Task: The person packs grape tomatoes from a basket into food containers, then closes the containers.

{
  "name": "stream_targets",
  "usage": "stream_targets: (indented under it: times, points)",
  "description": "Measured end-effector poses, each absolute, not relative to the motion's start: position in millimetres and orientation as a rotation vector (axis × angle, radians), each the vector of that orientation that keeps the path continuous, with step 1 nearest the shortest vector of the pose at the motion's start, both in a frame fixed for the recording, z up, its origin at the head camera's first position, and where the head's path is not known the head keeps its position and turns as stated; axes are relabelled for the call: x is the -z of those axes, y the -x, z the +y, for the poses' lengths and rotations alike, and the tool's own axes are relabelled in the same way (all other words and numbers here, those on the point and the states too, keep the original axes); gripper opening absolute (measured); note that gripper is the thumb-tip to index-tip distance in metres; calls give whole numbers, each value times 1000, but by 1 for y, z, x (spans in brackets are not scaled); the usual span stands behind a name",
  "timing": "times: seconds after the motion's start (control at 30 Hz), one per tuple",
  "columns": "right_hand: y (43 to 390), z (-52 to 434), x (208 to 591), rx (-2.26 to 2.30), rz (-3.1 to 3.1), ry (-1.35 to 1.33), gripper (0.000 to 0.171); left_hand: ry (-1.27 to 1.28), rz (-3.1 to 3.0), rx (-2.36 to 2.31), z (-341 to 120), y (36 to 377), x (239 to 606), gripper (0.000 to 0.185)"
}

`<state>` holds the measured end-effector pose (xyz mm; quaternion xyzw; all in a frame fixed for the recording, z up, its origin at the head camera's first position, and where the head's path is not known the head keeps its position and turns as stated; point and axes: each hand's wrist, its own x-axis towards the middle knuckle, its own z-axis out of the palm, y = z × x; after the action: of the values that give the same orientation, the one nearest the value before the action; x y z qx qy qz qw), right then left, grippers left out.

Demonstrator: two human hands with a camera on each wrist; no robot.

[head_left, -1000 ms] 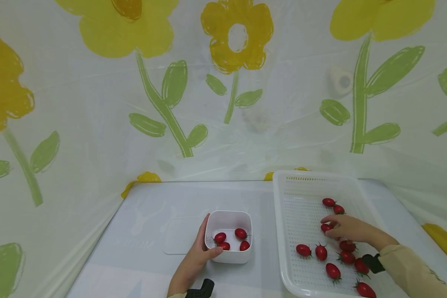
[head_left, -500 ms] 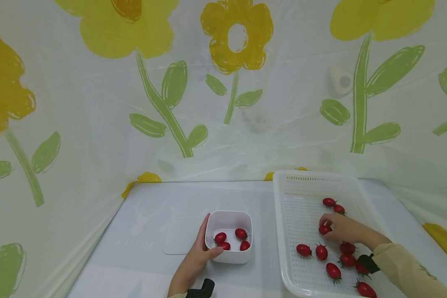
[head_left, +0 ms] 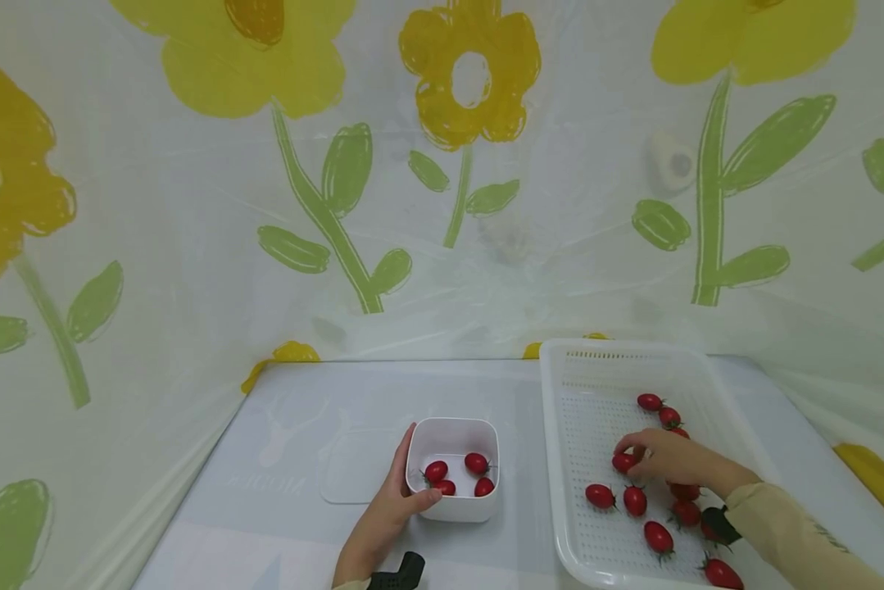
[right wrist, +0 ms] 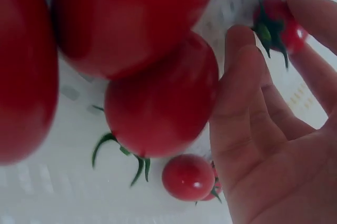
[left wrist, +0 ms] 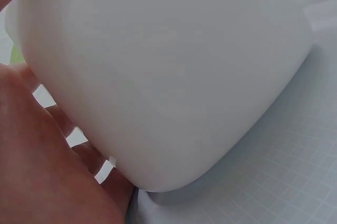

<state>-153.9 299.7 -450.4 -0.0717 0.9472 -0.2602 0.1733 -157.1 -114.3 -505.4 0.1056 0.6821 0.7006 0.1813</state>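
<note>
My left hand grips a small white square box, thumb at its front rim and fingers along its left side. Several red cherry tomatoes lie inside it. In the left wrist view the box's smooth wall fills most of the picture. Over the white basket at the right, my right hand pinches one cherry tomato by thumb and fingertips. The right wrist view shows the green stem end of that held tomato. Part of the basket floor is hidden under the hand.
Several more cherry tomatoes lie spread over the perforated basket floor, some beneath the right wrist. A thin translucent square piece lies on the white table left of the box. A flower-printed curtain hangs behind.
My right hand has shifted left and slightly nearer with the pinched tomato, uncovering another tomato behind it. The left hand and the box have stayed in place.
</note>
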Motion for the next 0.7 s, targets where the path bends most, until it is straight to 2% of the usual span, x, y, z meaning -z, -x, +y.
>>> stream_targets:
  times: [0.23,0.53,0.7]
  points:
    - [154,294,451,675,2706,220,23,-303,1925,-1976,-115,158,507,81]
    - [151,293,435,734,2741,237,24,-303,1931,-1983,-115,158,510,81]
    - [146,290,417,854,2752,253,31,-296,1944,-1974,-115,158,509,82]
